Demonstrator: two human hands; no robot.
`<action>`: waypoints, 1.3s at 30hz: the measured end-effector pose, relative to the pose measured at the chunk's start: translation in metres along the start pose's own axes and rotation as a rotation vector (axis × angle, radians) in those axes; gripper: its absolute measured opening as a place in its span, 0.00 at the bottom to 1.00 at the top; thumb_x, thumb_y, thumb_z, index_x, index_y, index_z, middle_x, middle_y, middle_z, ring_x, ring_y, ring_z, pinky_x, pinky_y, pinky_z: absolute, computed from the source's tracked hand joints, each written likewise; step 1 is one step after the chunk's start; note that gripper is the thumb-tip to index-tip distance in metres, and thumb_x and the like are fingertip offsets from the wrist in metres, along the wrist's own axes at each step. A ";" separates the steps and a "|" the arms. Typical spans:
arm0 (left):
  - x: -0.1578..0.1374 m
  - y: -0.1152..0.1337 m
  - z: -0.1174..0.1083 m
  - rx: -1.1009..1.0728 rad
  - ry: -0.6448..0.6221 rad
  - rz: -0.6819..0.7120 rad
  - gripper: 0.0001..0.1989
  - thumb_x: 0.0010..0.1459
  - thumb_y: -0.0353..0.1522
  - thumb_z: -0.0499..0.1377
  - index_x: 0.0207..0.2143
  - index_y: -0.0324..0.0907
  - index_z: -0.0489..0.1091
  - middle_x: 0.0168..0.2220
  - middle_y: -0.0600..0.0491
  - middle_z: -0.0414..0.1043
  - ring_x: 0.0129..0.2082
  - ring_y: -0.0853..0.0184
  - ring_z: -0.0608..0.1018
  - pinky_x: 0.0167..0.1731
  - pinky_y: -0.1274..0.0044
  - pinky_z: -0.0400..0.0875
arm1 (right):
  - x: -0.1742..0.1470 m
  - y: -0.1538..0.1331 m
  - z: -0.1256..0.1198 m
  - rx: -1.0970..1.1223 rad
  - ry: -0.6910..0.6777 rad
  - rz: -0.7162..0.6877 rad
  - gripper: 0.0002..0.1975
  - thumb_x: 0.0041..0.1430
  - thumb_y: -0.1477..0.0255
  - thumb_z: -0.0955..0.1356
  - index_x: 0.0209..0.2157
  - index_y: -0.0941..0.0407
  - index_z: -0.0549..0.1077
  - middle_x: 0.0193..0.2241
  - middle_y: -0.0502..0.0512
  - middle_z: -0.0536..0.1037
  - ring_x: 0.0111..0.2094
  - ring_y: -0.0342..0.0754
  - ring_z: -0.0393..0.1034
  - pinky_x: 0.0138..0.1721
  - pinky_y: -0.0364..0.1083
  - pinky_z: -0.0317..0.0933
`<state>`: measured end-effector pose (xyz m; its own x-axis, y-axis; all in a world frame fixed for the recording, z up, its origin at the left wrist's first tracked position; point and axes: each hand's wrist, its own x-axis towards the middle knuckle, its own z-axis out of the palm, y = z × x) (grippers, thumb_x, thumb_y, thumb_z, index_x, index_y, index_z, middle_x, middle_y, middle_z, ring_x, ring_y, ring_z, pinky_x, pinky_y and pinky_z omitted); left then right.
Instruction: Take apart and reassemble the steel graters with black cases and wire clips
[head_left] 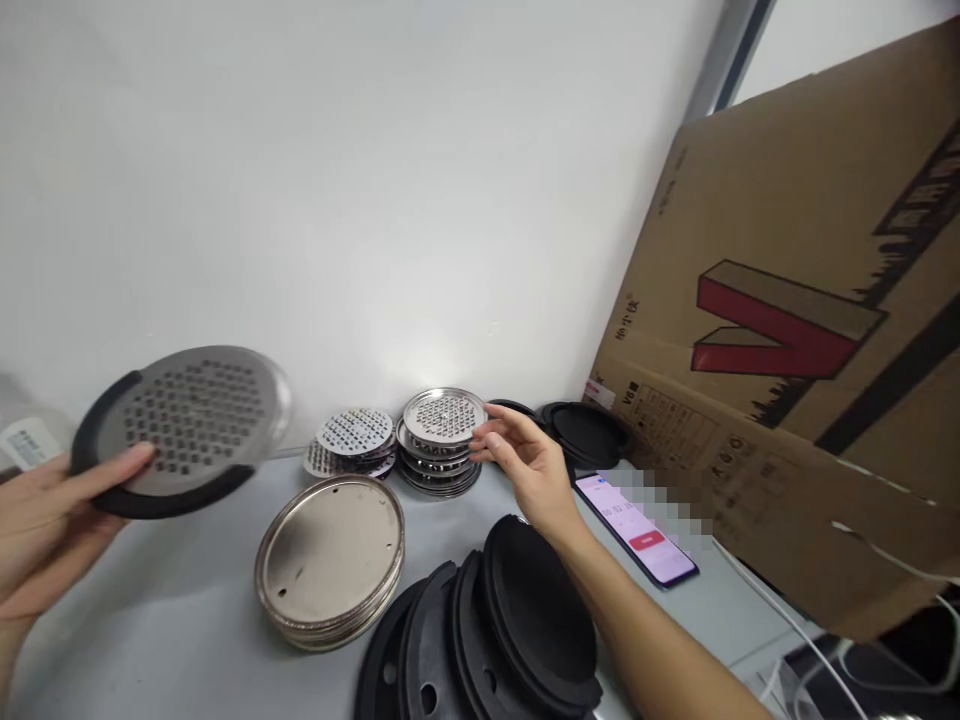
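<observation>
Nearest, toward the front of the grey surface (187,610), whose front edge is out of view, black rubber-like pieces (540,610) lean against one another in an overlapping row. To their left sits a pile of rimmed metal plates (337,555). Off to the left, above the surface, the left hand (41,545) grips a perforated disc (199,415), thumb on its face and fingers behind; dark edging wraps part of its rim, and its far side is blurred. A phone (637,530) lies to the right.

Along the back edge, the right hand (540,480) reaches to a stack of rimmed perforated discs (442,420), thumb and fingers slightly parted at the top rim; whether they hold it cannot be told. Thin perforated sheets (356,432) are piled just left of that stack, flat black pieces (589,430) to its right, and a cardboard box (750,400) beyond.

The step in hand seems to be handling that top rim while the other disc stays aloft; this calls for a light, level pinch that spares the discs beneath.
</observation>
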<state>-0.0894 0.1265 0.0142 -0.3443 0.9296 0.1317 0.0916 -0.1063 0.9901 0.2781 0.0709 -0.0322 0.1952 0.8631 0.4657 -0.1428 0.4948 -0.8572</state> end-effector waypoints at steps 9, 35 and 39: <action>-0.100 0.009 0.161 0.165 -0.451 0.167 0.26 0.51 0.45 0.65 0.50 0.45 0.66 0.39 0.49 0.80 0.36 0.57 0.82 0.31 0.69 0.78 | 0.012 -0.005 -0.033 0.011 -0.003 0.242 0.17 0.50 0.66 0.75 0.42 0.58 0.77 0.34 0.55 0.81 0.34 0.50 0.77 0.36 0.46 0.71; -0.142 -0.022 0.198 0.247 -0.923 0.504 0.31 0.55 0.35 0.64 0.62 0.47 0.62 0.60 0.47 0.65 0.59 0.53 0.67 0.61 0.61 0.60 | 0.018 0.014 -0.032 0.440 0.240 0.379 0.10 0.53 0.66 0.73 0.32 0.57 0.74 0.17 0.48 0.76 0.14 0.43 0.67 0.13 0.39 0.60; -0.143 -0.006 0.178 -0.091 -0.994 0.369 0.36 0.64 0.40 0.57 0.69 0.51 0.44 0.69 0.51 0.49 0.66 0.56 0.58 0.65 0.64 0.55 | 0.010 0.015 -0.018 0.407 0.212 0.297 0.13 0.54 0.64 0.73 0.38 0.57 0.76 0.26 0.50 0.80 0.21 0.44 0.73 0.23 0.40 0.67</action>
<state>0.1253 0.0572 -0.0194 0.6119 0.7009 0.3665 -0.0497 -0.4284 0.9022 0.2950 0.0851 -0.0447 0.2746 0.9533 0.1256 -0.5771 0.2679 -0.7714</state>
